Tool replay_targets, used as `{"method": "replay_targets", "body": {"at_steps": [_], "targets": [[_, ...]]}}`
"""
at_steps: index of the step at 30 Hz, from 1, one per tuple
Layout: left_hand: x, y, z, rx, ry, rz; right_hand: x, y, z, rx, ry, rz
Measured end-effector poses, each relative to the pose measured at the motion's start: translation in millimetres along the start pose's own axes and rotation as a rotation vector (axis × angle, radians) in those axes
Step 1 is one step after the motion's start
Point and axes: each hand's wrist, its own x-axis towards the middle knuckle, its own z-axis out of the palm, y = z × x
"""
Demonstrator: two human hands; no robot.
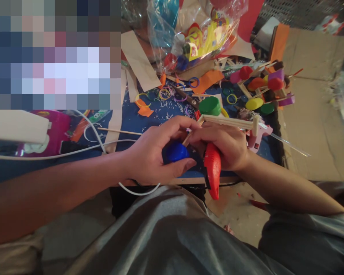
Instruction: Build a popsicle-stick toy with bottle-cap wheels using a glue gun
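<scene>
At the centre of the frame, the left hand [151,151] curls around a blue cap [177,152], thumb along its lower side. Right of it, the right hand [227,143] is closed on a red handle [214,168] that points toward the bottom edge. The fingers meet near a wooden stick [187,139]; which of them pinch it cannot be told. A green cap [210,106] sits just above the hands, on the blue table [137,118].
</scene>
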Motion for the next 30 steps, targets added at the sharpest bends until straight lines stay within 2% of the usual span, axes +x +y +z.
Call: {"method": "replay_targets", "body": {"at_steps": [6,12,18,24,30], "targets": [[-2.1,2.9,2.1,0.037,-0.032,-0.092,-2.2,-3.4,-1.0,0.032,-0.069,0.030],[0.5,4.6,3.6,0.021,-0.020,-0.109,-0.8,-5.1,-1.9,0.053,-0.085,0.029],[1.0,6.4,5.2,0.005,-0.038,-0.202,0.1,-4.7,-3.1,0.037,-0.117,0.032],[0.9,1.6,7.3,0.010,-0.022,-0.139,2.3,-3.1,-6.2,0.057,-0.184,0.057],[-0.5,0.9,8.1,0.005,-0.038,-0.197,1.4,-1.4,-5.2,0.043,-0.212,0.045]]}}
